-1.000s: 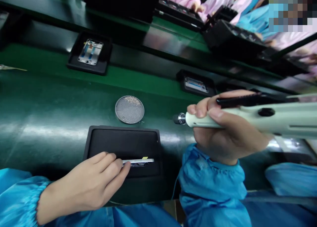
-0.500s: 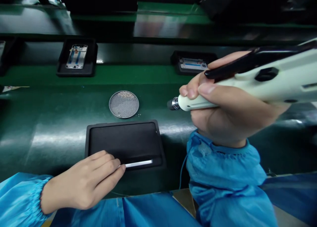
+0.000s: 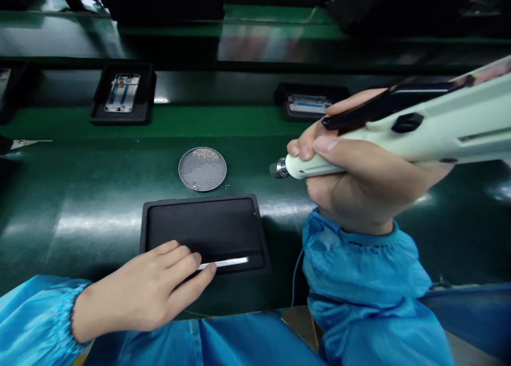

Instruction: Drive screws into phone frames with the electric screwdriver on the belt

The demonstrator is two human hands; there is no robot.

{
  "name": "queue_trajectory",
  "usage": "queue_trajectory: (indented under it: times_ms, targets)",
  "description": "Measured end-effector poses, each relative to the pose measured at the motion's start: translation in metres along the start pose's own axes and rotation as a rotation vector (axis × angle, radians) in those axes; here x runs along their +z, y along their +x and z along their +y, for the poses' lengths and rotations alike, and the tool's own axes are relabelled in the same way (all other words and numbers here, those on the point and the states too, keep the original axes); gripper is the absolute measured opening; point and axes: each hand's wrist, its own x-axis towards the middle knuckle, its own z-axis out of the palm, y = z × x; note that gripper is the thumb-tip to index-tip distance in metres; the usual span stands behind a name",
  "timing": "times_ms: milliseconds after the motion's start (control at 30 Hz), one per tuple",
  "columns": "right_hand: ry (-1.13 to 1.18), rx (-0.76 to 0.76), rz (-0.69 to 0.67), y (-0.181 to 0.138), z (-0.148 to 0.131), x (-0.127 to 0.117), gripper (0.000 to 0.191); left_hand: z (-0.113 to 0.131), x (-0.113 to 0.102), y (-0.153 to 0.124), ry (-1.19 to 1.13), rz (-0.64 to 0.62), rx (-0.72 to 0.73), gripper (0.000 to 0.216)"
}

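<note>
My right hand point(image 3: 351, 169) is wrapped around a pale green electric screwdriver point(image 3: 435, 126) with a black lever, held in the air right of the black tray. Its dark metal tip point(image 3: 278, 168) points left and touches nothing. Low on the left, my left hand point(image 3: 155, 283) reaches over the near edge of the black tray point(image 3: 199, 222). Thumb and fingers pinch a thin silvery-white strip point(image 3: 228, 263), which looks like the edge of a flat piece; the rest of it is hidden or too dark to make out.
Beyond the tray stands a round grey perforated dish point(image 3: 203, 170) with many tiny screws; several loose ones lie beside it. Farther back, black trays point(image 3: 147, 100) hold phone frames point(image 3: 123, 93), with another phone frame point(image 3: 309, 103) behind my right hand. A pointed tool point(image 3: 24, 143) lies far left.
My left hand has shifted slightly right along the strip, its thumb now farther along. The screwdriver has tilted a little and moved slightly left in my right hand.
</note>
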Motion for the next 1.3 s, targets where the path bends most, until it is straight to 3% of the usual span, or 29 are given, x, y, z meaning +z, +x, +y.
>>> queue_trajectory:
  times_ms: [767,1133,1300]
  targets:
    - [-0.019,0.011,-0.004,0.0,-0.001,0.0,0.015,-0.003,-0.003,0.014,0.031,-0.045,0.08,0.034]
    - [-0.033,0.071,0.017,-0.001,-0.005,0.002,0.015,-0.01,0.002,0.012,-0.097,-0.068,0.06,0.038]
    - [-0.037,0.049,0.015,-0.001,-0.006,0.002,0.015,-0.008,0.002,0.002,0.038,-0.083,0.023,0.042]
